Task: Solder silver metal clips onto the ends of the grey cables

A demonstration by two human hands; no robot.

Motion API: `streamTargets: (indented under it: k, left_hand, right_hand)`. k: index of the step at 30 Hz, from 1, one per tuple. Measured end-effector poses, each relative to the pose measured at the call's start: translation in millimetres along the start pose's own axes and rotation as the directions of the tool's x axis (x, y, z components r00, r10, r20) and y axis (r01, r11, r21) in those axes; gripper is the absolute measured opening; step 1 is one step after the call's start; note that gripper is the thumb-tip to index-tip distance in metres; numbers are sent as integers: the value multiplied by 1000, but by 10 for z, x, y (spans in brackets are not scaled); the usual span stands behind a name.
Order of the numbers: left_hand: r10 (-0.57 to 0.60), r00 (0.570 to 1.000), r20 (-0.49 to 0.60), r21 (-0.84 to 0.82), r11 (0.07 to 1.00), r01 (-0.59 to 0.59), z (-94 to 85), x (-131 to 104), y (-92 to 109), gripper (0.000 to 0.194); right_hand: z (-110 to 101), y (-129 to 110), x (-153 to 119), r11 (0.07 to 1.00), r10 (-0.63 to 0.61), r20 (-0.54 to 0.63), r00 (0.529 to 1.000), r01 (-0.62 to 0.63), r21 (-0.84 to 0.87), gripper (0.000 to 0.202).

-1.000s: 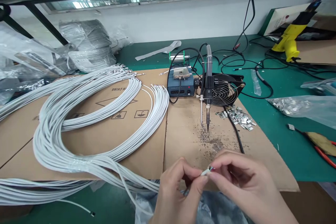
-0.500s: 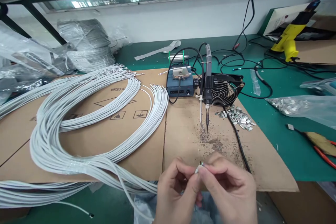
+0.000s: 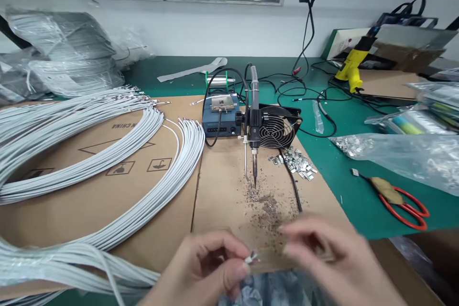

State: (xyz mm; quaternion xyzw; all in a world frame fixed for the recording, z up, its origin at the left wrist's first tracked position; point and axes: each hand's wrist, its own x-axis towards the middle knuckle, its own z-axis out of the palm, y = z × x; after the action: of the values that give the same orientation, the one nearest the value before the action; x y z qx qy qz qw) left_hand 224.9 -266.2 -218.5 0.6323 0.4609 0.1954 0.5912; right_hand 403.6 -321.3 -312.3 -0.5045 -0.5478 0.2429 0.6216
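1. Down at the near edge, the left hand [image 3: 201, 272] pinches the stripped tip of a thin white cable end [image 3: 252, 257] between thumb and forefinger; the other fingers curl loosely.
2. Just right of that tip, the right hand [image 3: 333, 263] is blurred, its fingers spread partly open and apart from the cable end; whether it holds anything cannot be told.
3. Beyond both hands, a flat brown cardboard sheet [image 3: 222, 191] covers the green surface [image 3: 337, 167], with dark solder crumbs [image 3: 267, 205] scattered just ahead of the hands.
4. Farther ahead of the hands, a black soldering iron [image 3: 254, 138] stands tip-down in its holder over those crumbs, beside a blue soldering station box [image 3: 220, 122] and a black round-grilled fan [image 3: 278, 130].
5. A heap of small silver metal clips [image 3: 296, 165] lies ahead of the right hand, just beside the fan.
6. Left of the left hand, a big coiled bundle of white cables [image 3: 89, 153] spreads across the cardboard.
7. Well to the right of the right hand lie red-handled scissors [image 3: 403, 201] and a clear plastic bag of metal parts [image 3: 394, 153].
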Motion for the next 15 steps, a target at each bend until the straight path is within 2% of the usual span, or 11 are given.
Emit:
streamTargets:
  k: [2, 4, 6, 7, 9, 11, 15]
  left_hand:
    - [-30, 997, 65, 152, 988, 20, -112, 53, 79, 21]
    - [-60, 996, 70, 365, 931, 30, -207, 151, 155, 22]
    - [-54, 996, 65, 537, 843, 11, -267, 294, 208, 21]
    - [-51, 996, 73, 573, 820, 0, -283, 379, 222, 21]
    - [-74, 992, 105, 572, 820, 0, -301, 562, 222, 23]
    - [-105, 985, 139, 507, 862, 20, -312, 738, 199, 24]
    - [-174, 969, 176, 416, 905, 86, -335, 969, 157, 21]
  right_hand:
    - [-310, 225, 171, 955, 74, -108, 991, -102, -280, 17]
    - [-553, 467, 376, 810, 152, -102, 983, -182, -558, 22]
    - [-675, 668, 554, 769, 186, -47, 981, -175, -615, 20]
    - [-692, 744, 616, 754, 196, -27, 980, -169, -635, 19]
    - [-673, 849, 682, 751, 205, 12, 979, -150, -643, 19]
    - [-639, 915, 690, 751, 208, 36, 977, -136, -646, 21]
    - [-644, 1024, 684, 747, 199, 14, 980, -143, -649, 28]
